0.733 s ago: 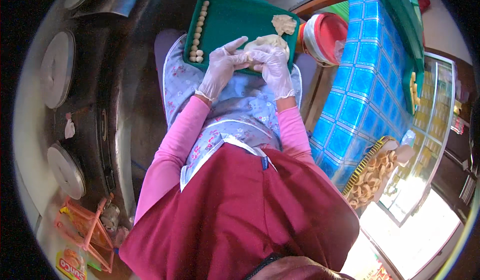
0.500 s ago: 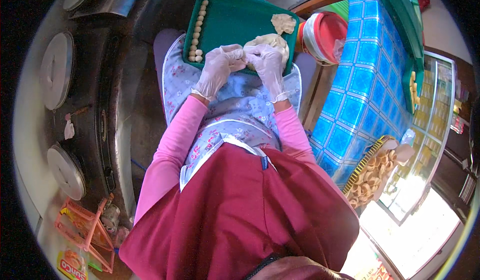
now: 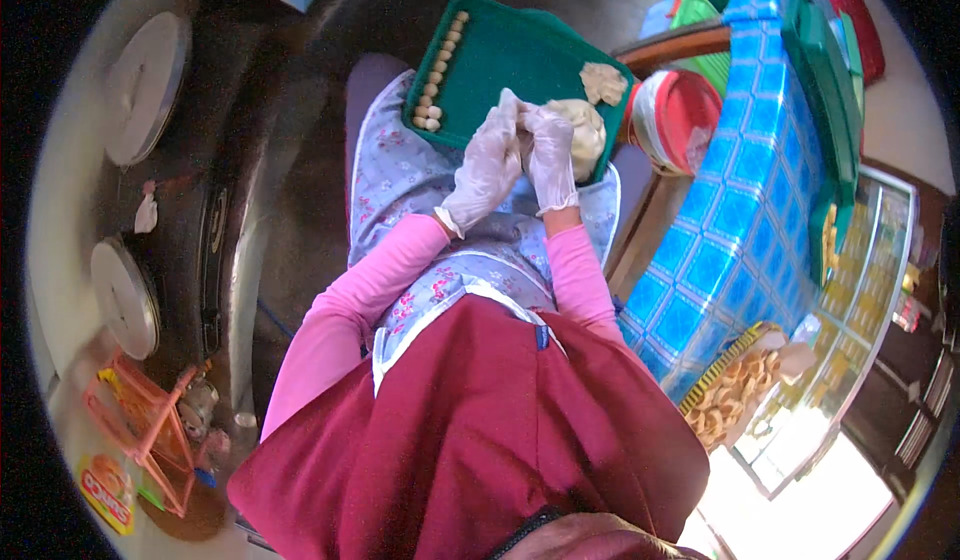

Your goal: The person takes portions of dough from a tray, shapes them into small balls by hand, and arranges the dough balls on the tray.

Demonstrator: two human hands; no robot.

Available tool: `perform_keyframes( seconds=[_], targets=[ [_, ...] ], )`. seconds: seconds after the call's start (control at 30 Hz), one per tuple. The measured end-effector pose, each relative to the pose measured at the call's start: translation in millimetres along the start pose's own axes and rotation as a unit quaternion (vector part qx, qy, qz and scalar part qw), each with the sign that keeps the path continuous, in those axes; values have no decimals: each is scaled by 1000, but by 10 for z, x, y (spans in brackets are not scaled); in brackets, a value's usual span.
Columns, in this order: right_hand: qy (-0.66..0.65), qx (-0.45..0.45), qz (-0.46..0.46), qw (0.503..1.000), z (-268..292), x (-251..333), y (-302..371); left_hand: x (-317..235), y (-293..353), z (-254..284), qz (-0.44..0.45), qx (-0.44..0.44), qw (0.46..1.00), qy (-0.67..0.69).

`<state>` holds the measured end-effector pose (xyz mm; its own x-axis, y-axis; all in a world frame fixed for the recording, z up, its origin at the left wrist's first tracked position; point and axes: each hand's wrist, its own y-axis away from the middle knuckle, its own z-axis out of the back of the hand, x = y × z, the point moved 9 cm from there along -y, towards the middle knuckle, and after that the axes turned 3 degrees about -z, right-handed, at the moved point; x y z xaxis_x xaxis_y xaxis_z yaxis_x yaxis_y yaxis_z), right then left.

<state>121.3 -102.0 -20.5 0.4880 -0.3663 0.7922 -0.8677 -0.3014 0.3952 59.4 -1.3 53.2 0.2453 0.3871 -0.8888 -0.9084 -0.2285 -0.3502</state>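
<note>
My left hand (image 3: 484, 168) and my right hand (image 3: 552, 158), both in thin white gloves, meet fingertip to fingertip over the near edge of a green tray (image 3: 515, 65). Their fingers are closed; whatever lies between them is hidden. Beside my right hand rests a large pale lump of dough (image 3: 588, 138), partly covered by it. A smaller ragged piece of dough (image 3: 603, 83) sits behind that lump. Along the tray's left side runs a row of small round dough balls (image 3: 437, 66), doubled at its near end. The tray is on my lap, over a flowered blue apron (image 3: 385, 185).
Right of the tray stands a tub with a red lid (image 3: 690, 115). A table with a blue checked cloth (image 3: 715, 220) holds a basket of ring-shaped pieces (image 3: 735, 390). Round lids (image 3: 148, 88) on a dark surface and an orange rack (image 3: 140, 415) are at left.
The view has shifted, so the tray appears farther right and lower. My hands have drawn closer together, with the fingers now pointing up. The dough balls look the same.
</note>
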Motion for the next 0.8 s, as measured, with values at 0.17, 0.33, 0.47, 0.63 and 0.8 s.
perform_keyframes(
  seconds=[0.17, 0.33, 0.47, 0.63, 0.8],
  targets=[
    [181, -22, 45, 982, -497, -5, -46, 234, 36, 463, 192, -22, 979, 64],
    [234, -31, 10, 972, -616, -562, -522, 557, -44, 1282, 242, -263, 888, 288],
    [389, -38, 99, 915, -582, -720, -730, 927, -52, 1648, 203, -323, 882, 278],
    [258, 1, -3, 966, -689, -814, -653, 1110, 52, 1615, 259, -319, 855, 315],
    [742, 5, 389, 547, -684, 402, -350, 787, -90, 1044, 248, -103, 890, 367]
  ],
)
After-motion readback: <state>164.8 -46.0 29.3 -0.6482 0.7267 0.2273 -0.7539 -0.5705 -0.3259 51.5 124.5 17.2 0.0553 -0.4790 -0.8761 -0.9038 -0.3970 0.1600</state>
